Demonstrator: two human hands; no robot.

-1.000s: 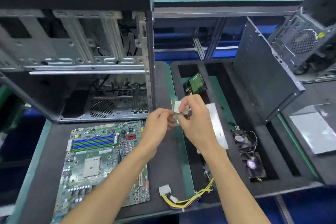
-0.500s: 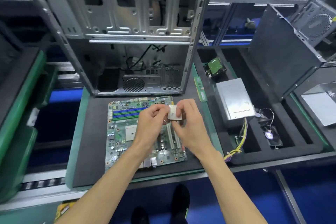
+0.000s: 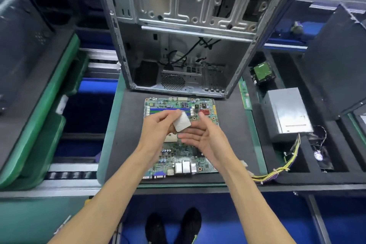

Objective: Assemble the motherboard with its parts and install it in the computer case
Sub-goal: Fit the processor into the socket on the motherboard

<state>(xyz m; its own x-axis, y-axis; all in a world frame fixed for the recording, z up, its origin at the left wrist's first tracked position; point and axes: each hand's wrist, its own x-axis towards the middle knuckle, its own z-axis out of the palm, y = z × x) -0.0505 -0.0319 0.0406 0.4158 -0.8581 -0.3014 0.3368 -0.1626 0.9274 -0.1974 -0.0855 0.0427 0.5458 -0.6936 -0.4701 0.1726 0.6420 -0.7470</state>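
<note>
A green motherboard (image 3: pixel 206 109) lies flat on the black foam mat in front of the open metal computer case (image 3: pixel 178 25). My left hand (image 3: pixel 158 130) pinches a small square silver CPU chip (image 3: pixel 181 122) above the board, near the pale CPU socket (image 3: pixel 170 138), which is partly hidden by the hand. My right hand (image 3: pixel 206 140) hovers just right of the chip with fingers straight and spread, holding nothing. Blue and green RAM slots (image 3: pixel 168 109) show at the board's far side.
Right of the mat, a black foam tray holds a silver power supply (image 3: pixel 287 113) with yellow cables (image 3: pixel 277 170), a green-topped drive (image 3: pixel 262 73) and a fan (image 3: pixel 320 156). A RAM stick (image 3: pixel 245 95) lies by the case. A black side panel (image 3: pixel 332 61) leans at far right.
The chip has passed from both hands to the left hand alone; my right hand has let go and opened. Both hands have come down over the motherboard.
</note>
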